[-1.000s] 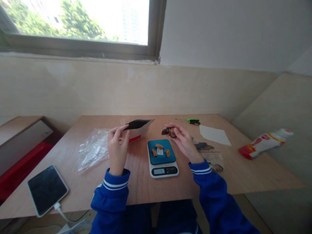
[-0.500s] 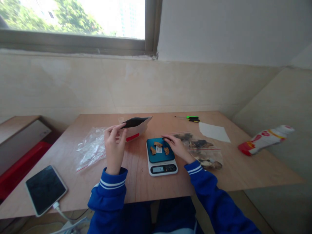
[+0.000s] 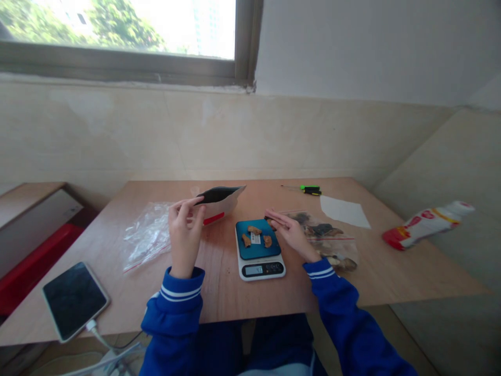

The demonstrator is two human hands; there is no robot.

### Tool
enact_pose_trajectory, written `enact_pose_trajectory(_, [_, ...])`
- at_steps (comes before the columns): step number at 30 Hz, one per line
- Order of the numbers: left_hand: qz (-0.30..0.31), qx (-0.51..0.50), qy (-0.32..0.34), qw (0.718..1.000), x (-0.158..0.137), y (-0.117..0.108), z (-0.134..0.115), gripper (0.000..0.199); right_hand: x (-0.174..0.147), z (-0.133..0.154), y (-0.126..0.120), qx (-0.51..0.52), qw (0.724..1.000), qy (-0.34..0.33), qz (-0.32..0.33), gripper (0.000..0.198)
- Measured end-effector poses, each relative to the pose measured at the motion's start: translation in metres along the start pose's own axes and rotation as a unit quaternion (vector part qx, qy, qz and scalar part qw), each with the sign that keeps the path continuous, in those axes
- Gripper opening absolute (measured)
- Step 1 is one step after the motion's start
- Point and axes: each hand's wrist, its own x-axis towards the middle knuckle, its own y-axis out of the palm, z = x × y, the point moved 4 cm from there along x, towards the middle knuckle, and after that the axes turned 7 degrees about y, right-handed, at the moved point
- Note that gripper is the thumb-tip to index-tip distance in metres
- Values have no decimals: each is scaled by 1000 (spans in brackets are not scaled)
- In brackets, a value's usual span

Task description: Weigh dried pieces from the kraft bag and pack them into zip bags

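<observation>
My left hand is closed on the near rim of a stand-up pouch, pale with a red stripe, whose dark mouth gapes upward. A kitchen scale with a blue top stands in front of me; its display digits are too blurred to read. Several brown dried pieces and a small printed label lie on it. Over the far right corner of the scale, my right hand pinches a small dark brown piece, partly covered by the fingers.
Zip bags of dried pieces lie right of the scale, and a clear plastic bag lies left. Further out are screwdrivers, white paper, a red-and-white bottle lying tilted in view, and a tablet with a cable.
My right hand has shifted slightly right and its fingers have turned, showing more of the dark piece. My left hand stays on the pouch. The view has tilted slightly.
</observation>
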Motion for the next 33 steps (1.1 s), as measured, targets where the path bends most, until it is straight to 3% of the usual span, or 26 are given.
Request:
enact_pose_trajectory(9, [3, -3, 1, 1000, 0, -1, 1, 23, 2, -15, 16, 5, 996, 49, 70, 41])
enact_pose_trajectory(19, [10, -8, 2, 1000, -1, -1, 0, 21, -1, 12, -1, 71, 996, 55, 8, 41])
enact_pose_trajectory(26, [8, -3, 1, 1000, -1, -1, 1, 20, -15, 13, 34, -23, 991, 24, 126, 43])
enact_pose_trajectory(33, [9, -2, 4, 1000, -3, -1, 0, 22, -22, 6, 43, -132, 983, -20, 128, 28])
